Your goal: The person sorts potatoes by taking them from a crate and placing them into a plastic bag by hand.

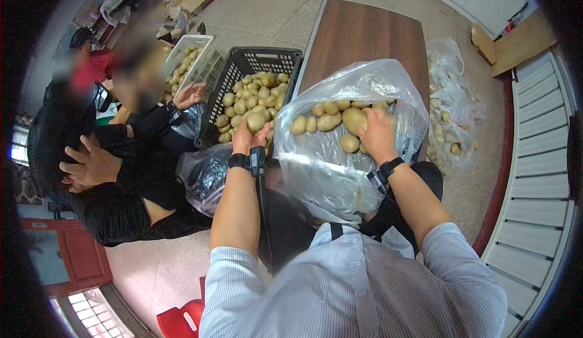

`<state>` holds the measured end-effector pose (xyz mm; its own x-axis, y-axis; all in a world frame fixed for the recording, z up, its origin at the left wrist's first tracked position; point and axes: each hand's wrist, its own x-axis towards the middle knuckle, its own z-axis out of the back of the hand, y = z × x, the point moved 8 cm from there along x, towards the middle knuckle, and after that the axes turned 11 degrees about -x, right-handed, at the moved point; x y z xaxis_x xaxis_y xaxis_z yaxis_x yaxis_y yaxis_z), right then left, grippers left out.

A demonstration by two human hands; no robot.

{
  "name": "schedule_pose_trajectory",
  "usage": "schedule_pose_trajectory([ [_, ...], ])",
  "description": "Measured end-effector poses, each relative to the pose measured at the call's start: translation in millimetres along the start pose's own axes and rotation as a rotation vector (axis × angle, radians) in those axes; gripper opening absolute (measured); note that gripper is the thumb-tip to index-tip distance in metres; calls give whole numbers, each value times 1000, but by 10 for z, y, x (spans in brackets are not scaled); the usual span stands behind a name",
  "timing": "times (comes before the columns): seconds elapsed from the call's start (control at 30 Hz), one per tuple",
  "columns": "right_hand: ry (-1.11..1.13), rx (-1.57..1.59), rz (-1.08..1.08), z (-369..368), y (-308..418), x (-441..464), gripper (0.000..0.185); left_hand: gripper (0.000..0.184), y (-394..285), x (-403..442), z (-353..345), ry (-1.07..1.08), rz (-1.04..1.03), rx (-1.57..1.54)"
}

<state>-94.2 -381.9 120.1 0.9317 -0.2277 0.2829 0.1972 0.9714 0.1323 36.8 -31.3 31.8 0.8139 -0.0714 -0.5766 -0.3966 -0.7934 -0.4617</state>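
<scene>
So there's a tiled floor (261, 10) under everything, and on it a dark wood-look table (364, 31) running away from the wearer, who's in a striped shirt (364, 277). A co-worker in black (146, 135) sits off to the left, one hand raised by the crates, the other spread out nearer the camera.

A big clear plastic bag (316, 150) lies open on the near end of the table. Just left of it there's a black crate (264, 51) with a pile of spuds inside, then a white crate (209, 74) beyond that, also loaded. Another see-through sack (446, 65) sits on the floor right of the table, more spuds showing through.

Hands are apart, btw. Left hand (246, 139) is over the crate's near edge, fingers and thumb closed round one potato (255, 121). Right hand (379, 135) is at the bag's opening, fingers touching a chunky tuber (354, 121); can't tell if it's actually gripped. Loose ones lie around it in the bag. Smallest stuff: a strapped-on gadget at each wrist, left (257, 161) and right (378, 180).
</scene>
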Motion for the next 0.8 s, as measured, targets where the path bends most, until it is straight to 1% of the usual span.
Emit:
schedule_pose_trajectory([
  [0.13, 37, -18, 95, -33, 124, -46, 50, 44, -45, 30, 56, -5, -13, -47],
  [0.2, 155, -83, 78, -116, 147, -64, 53, 43, -47, 24, 71, -34, -27, -65],
  [0.23, 158, -72, 100, -136, 179, -79, 53, 43, -73, -2, 88, -51, -40, -76],
  [0.3, 138, -120, 73, -159, 166, -84, 59, 43, -112, -64, 116, -81, -44, -97],
  [0.37, 164, -139, 105, -162, 218, -84, 61, 42, -85, 251, 374, -27, -112, -137],
  [0.4, 179, -155, 100, -156, 224, -76, 62, 39, -161, 211, 352, 20, -172, 73],
  [0.43, 193, -174, 94, -165, 215, -72, 62, 36, -165, 13, 249, -3, -221, 116],
  [0.5, 183, -143, 129, -184, 239, -95, 62, 34, -164, -14, 253, -97, -176, 134],
  [0.57, 139, -147, 106, -177, 234, -96, 64, 33, -144, 22, 326, -177, -116, 131],
  [0.63, 150, -107, 92, -143, 261, -87, 64, 31, -116, -28, 301, -221, -77, 139],
  [0.7, 162, -69, 72, -110, 278, -76, 64, 29, -73, -15, 256, -201, -107, 135],
  [0.77, 216, -10, -2, -119, 258, -63, 63, 26, 17, 63, 178, -80, -74, 167],
  [0.8, 215, -11, -5, -143, 245, -48, 63, 22, 13, -33, 99, -75, -111, 211],
])
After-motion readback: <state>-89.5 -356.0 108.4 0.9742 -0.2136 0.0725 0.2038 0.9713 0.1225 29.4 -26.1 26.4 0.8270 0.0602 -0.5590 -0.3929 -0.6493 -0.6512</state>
